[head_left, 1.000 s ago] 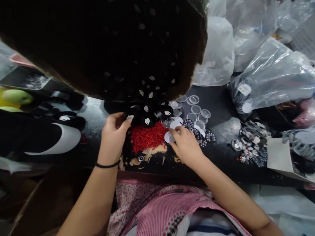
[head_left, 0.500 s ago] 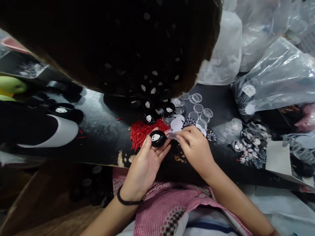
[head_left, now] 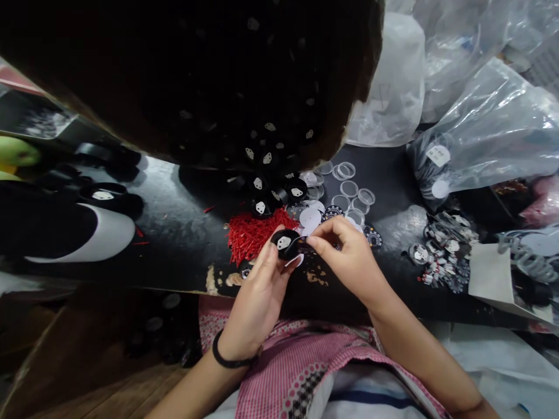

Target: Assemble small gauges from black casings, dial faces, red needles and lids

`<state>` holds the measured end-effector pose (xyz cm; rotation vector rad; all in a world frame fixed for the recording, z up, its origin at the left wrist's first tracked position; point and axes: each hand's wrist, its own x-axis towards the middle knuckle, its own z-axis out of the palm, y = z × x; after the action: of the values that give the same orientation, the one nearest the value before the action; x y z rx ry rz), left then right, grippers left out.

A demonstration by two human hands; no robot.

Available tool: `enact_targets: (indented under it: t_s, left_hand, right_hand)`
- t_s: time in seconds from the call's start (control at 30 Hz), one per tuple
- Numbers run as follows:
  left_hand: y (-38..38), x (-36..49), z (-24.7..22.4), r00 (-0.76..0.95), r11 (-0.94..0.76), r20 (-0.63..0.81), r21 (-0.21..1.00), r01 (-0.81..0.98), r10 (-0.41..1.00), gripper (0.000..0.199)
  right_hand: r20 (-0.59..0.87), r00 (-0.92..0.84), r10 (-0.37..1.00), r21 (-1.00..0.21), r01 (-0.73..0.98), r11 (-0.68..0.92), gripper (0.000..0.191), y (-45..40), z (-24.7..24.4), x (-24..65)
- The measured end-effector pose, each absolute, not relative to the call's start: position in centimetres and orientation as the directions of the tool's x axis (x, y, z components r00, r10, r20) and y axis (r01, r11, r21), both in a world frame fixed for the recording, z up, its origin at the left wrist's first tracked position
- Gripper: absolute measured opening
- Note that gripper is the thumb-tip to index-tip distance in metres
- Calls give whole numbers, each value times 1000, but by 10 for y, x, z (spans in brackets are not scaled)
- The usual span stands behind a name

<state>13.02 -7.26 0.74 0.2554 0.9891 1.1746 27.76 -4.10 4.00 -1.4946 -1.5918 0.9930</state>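
My left hand grips a round black plastic case with a white insert inside, its open side tilted up. A thin white disc shows at the left fingertips, just below the case. My right hand is closed in a pinch at the case's right edge, on a thin piece with a dark curved edge; its full shape is hidden. Behind the hands lie a heap of small red sticks, white discs, black printed dials and clear rings.
A large dark box full of black cases overhangs the back of the black table. Plastic bags stand at the back right, above a pile of small parts and a white carton. A curved white-edged container is at left.
The case has shifted slightly right, and my right hand's pinch has come to its edge. A translucent piece seen in the right fingers earlier no longer shows; a white disc now appears under the case.
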Motion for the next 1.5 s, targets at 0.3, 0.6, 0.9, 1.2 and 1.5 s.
enact_targets:
  t_s: [0.3, 0.6, 0.9, 1.2, 1.5]
  left_hand:
    - [-81, 130, 5, 81, 430, -458, 741, -516, 885, 32]
    - [-82, 120, -4, 195, 468, -429, 745, -475, 882, 27]
    - [-86, 122, -14, 181, 452, -416, 776, -440, 891, 30]
    - [-109, 86, -19, 42, 452, -452, 878, -156, 891, 32]
    - [-106, 68, -8, -208, 406, -556, 770, -492, 804, 30]
  right_hand:
    - [-335, -90, 938, -893, 348, -286, 18, -41, 41, 269]
    - [-336, -177, 925, -840, 502, -208, 16, -40, 51, 279]
    - [-302, -153, 941, -832, 523, -182, 17, -48, 41, 278]
    - [-239, -411, 880, -827, 561, 37, 12, -65, 30, 269]
    - [-143, -471, 870, -220, 873, 436, 16, -45, 4, 263]
